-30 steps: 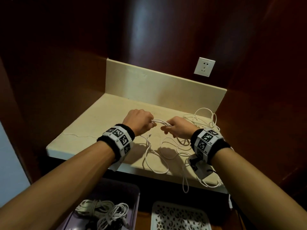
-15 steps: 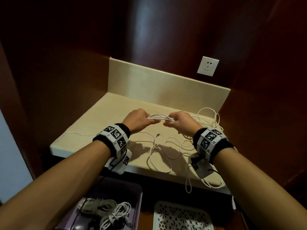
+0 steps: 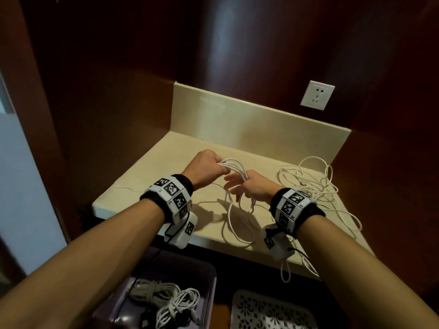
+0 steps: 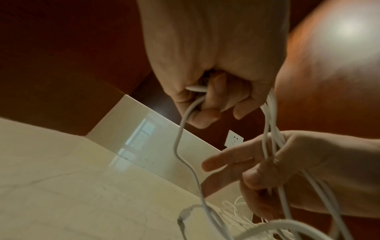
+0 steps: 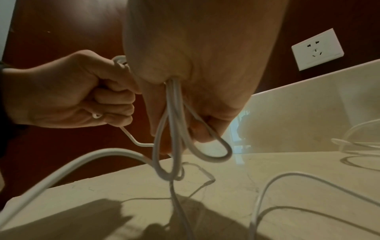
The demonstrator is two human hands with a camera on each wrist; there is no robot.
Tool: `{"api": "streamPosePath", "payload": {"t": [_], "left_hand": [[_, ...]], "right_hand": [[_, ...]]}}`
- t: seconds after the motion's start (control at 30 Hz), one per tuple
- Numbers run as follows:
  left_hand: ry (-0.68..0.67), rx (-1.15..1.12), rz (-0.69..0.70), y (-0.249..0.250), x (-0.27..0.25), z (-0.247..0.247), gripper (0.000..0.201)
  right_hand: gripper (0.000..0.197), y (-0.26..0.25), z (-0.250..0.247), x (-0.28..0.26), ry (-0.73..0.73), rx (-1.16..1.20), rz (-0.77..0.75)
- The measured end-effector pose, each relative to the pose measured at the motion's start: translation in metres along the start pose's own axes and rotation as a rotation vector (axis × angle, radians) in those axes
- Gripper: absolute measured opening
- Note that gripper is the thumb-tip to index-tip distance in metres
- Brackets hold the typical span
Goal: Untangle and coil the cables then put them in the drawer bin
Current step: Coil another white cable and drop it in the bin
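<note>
Overhead, white cable (image 3: 234, 167) clenched in left hand (image 3: 206, 167), loops seemingly pinched by right hand (image 3: 252, 189) fingers (image 3: 234, 184).

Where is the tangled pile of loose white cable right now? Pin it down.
In the head view the tangled pile lies on the right part of the cream counter, beyond the right hand and below the wall socket.

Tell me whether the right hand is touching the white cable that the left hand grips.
Touching. In the left wrist view the white cable runs down from the left hand and passes between the thumb and fingers of the right hand; the right wrist view shows its strands leaving that hand.
</note>
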State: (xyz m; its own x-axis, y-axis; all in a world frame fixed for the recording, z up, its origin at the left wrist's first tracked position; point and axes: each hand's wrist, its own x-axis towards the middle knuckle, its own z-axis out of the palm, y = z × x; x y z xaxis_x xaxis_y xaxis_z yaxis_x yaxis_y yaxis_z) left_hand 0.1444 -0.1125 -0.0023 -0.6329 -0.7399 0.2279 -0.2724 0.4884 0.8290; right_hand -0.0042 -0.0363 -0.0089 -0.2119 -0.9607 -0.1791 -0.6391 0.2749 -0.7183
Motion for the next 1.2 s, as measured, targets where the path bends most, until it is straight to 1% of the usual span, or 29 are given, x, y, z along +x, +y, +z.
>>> {"api": "streamPosePath", "payload": {"t": [0.03,0.13,0.23,0.3,0.43,0.5,0.57,0.63,0.73,0.8,0.87,0.9,0.97,1.07,1.2], "left_hand": [[-0.005,-0.012,0.000,-0.001,0.000,-0.001,0.022],[-0.010,-0.064,0.000,-0.005,-0.001,-0.003,0.035],[-0.017,-0.086,0.015,-0.010,0.000,-0.004,0.035],[-0.008,-0.066,0.023,-0.013,0.001,-0.004,0.034],[0.027,-0.002,0.062,-0.019,0.005,-0.005,0.033],[0.011,0.078,0.072,-0.022,0.007,-0.006,0.037],[-0.018,0.172,0.076,-0.023,0.007,-0.008,0.039],[-0.040,0.268,0.093,-0.023,0.008,-0.007,0.036],[-0.078,0.420,0.125,-0.020,0.010,-0.005,0.034],[-0.115,0.514,0.143,-0.018,0.012,-0.004,0.029],[-0.154,0.636,0.166,-0.018,0.013,0.000,0.034],[-0.170,0.688,0.174,-0.018,0.015,0.001,0.037],[-0.188,0.743,0.183,-0.019,0.018,0.003,0.038],[-0.188,0.828,0.219,-0.021,0.018,0.002,0.040],[-0.172,0.913,0.280,-0.021,0.016,0.000,0.035]], "right_hand": [[0.040,0.000,0.002,0.002,-0.004,0.019,0.005],[0.044,0.000,0.008,0.010,-0.005,0.045,0.021],[0.045,0.000,0.011,0.015,-0.019,0.019,0.024],[0.039,0.000,0.010,0.018,-0.028,-0.040,0.033],[0.015,-0.005,0.005,0.017,-0.040,-0.128,0.034],[0.010,-0.008,-0.001,0.014,-0.045,-0.237,0.051],[0.011,-0.009,-0.007,0.010,-0.031,-0.367,0.082],[0.012,-0.010,-0.012,0.008,-0.017,-0.449,0.093],[0.014,-0.013,-0.016,0.003,0.010,-0.537,0.092],[0.014,-0.014,-0.017,0.000,0.041,-0.591,0.085],[0.016,-0.016,-0.017,-0.002,0.072,-0.681,0.057],[0.014,-0.017,-0.018,-0.003,0.076,-0.683,0.040],[0.007,-0.017,-0.018,-0.003,0.057,-0.586,0.009],[0.008,-0.013,-0.020,-0.002,0.042,-0.508,-0.023],[0.010,-0.010,-0.018,0.000,0.019,-0.395,-0.025]]}}
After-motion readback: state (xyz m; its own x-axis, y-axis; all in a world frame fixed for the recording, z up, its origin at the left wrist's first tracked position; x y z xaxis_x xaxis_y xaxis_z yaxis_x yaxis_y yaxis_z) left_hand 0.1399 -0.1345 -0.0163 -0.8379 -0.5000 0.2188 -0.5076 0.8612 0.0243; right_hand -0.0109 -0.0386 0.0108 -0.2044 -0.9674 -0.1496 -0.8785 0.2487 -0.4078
